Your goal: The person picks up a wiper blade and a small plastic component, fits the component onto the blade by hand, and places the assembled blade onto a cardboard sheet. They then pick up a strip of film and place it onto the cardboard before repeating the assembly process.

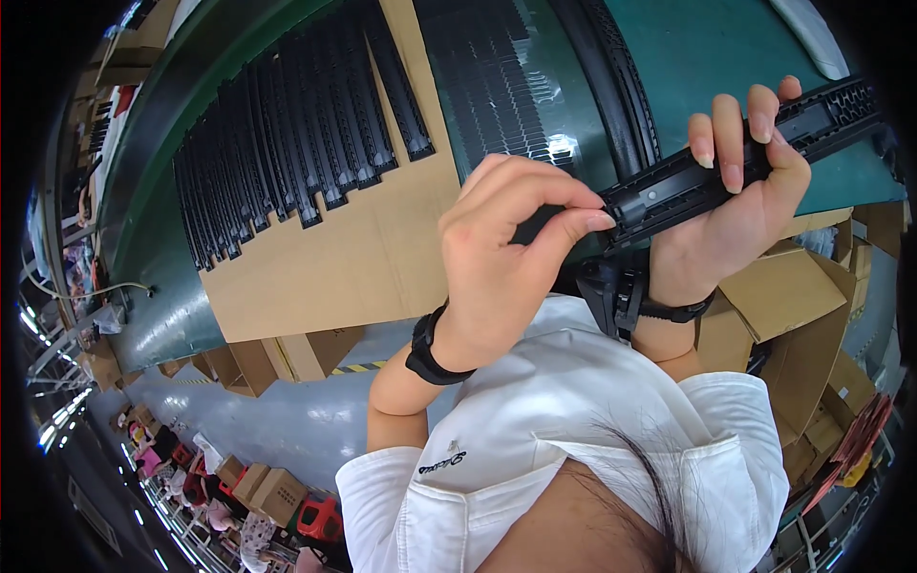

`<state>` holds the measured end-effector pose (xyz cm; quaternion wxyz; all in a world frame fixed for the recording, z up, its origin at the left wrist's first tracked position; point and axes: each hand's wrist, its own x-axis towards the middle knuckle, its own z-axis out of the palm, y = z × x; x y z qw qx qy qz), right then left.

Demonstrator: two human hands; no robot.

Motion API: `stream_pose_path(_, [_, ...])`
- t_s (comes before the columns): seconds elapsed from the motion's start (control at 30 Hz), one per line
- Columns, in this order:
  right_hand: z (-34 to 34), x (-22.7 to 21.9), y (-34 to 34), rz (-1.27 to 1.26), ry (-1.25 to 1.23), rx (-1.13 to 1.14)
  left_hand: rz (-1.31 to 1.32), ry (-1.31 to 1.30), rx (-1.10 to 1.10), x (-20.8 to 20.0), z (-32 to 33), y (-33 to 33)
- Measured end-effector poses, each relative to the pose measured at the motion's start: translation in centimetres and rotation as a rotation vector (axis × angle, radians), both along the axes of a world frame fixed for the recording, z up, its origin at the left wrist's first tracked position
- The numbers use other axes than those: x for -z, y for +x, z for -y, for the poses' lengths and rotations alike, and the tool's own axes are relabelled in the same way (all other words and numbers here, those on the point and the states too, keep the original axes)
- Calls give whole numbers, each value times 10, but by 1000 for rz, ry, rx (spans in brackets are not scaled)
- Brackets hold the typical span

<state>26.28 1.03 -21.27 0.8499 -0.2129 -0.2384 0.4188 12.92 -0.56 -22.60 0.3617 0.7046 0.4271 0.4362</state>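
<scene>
My right hand (740, 177) grips a long black plastic strip (702, 196) with a slotted, ribbed face, its fingers wrapped over the edge. The strip is held up and tilted, its far end toward the upper right. At the strip's near end, my left hand (521, 215) is closed, thumb and forefinger pinched on the tip. Whether a small part sits between these fingertips is hidden. Left of my hands, a row of similar black strips (306, 143) lies side by side on a flat cardboard sheet (334, 272).
Beyond my left hand lies a glossy stack of black strips (492, 76), beside long black pieces (611, 86). The green worktable (707, 48) holds these. Open cardboard boxes (783, 286) stand to the right. Other people (205, 477) and red crates (320, 516) appear at the lower left.
</scene>
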Motion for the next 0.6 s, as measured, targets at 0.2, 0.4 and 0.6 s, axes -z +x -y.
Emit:
stream_pose_path(0.2, [-7,3,7,-80,-39,-126,200,-387,120,-11,-5,-3])
stream_pose_path(0.4, [-12,9,14,-292,-86,-394,181,-538,218,-25,-8,-6])
stream_pose_path(0.6, [-16,15,18,-336,-84,-532,249,-673,261,-28,-9,-7])
